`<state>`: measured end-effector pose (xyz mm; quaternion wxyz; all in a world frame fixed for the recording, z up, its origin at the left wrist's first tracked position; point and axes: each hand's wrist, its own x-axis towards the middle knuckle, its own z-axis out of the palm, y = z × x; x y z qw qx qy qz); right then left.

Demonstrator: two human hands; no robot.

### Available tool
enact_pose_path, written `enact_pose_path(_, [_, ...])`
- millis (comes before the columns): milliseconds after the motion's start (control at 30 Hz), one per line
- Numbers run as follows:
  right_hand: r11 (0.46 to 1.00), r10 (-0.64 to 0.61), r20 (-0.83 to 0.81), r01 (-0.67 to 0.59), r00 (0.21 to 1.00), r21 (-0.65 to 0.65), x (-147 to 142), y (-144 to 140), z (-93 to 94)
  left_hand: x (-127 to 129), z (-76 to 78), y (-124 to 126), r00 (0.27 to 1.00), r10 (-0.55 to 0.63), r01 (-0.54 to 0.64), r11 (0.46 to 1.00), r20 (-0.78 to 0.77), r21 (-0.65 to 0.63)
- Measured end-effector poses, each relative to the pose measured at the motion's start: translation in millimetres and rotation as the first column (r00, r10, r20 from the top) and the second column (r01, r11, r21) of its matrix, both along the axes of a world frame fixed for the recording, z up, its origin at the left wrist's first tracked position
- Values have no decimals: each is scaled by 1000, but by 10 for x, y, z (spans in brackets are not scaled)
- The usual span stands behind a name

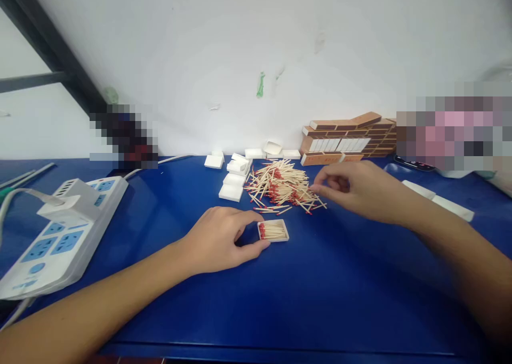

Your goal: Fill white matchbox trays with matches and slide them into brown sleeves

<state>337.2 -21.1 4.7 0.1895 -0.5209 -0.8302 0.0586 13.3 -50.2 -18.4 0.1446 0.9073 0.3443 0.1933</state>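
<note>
On the blue table, a small white matchbox tray [285, 237] lies with a row of red-tipped matches inside. My left hand [218, 240] holds the tray's left end between thumb and fingers. Behind it spreads a loose heap of matches [284, 183], heads pointing various ways. My right hand [352, 188] is at the heap's right edge, its thumb and index finger pinched together. Whether a match is between those fingertips is too small to make out.
Several white trays [230, 192] stand behind and left of the heap. Stacked brown matchboxes [348, 135] lean by the wall at right. A white power strip [80, 247] with a plugged charger lies left. White pieces [452, 207] and a phone [414, 164] lie right.
</note>
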Motion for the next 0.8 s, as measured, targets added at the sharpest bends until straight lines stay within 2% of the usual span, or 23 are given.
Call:
enact_pose_path(100, [984,163,-26,-164,986,-71,-68,-52,-15,-12,0,9,1000,-4,4,1000,0,17])
enact_pose_path(200, [968,234,-46,-237,971,-88,-140,-84,-49,-19,-6,18,1000,-11,11,1000,-11,26])
enact_pose_path(500, [956,251,-66,-258,966,-139,-166,-25,-204,-20,-21,9,999,-2,2,1000,-33,1])
enact_pose_path(800, [960,242,-75,-250,967,-127,-196,-47,-198,-16,-11,2,999,-5,6,1000,-33,10])
